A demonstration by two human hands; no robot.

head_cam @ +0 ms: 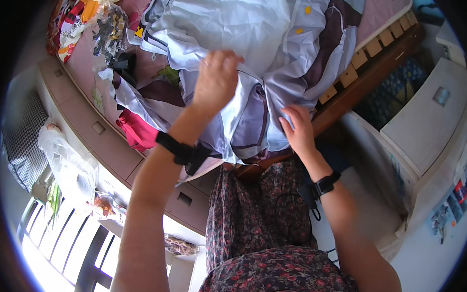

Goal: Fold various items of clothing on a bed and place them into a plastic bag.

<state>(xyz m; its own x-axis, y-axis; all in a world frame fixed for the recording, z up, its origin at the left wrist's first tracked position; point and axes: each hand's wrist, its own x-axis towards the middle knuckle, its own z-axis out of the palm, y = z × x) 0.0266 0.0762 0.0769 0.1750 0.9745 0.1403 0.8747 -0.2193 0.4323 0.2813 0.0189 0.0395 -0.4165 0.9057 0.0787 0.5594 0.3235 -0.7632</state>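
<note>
A large pale lavender-white cloth (229, 26) with dark purple bands lies rumpled over the bed before me. My left hand (217, 79) is above its middle, fingers bent, near a fold edged in dark trim. The fingertips are partly hidden, so I cannot tell whether they pinch the cloth. Lower right, my right hand (299, 128) lies against the cloth's near right side, thumb and fingers apart. A black strap with a small device sits on each wrist. Small yellow patches (308, 10) show on the cloth's right part.
A pink mattress (383, 9) rests on a slatted wooden bed frame (370, 75). Left lie a crinkled clear plastic bag (110, 32), red fabric (136, 130) and colourful cloth (75, 24). Drawers (98, 127) line the left; a white cabinet (429, 112) stands right.
</note>
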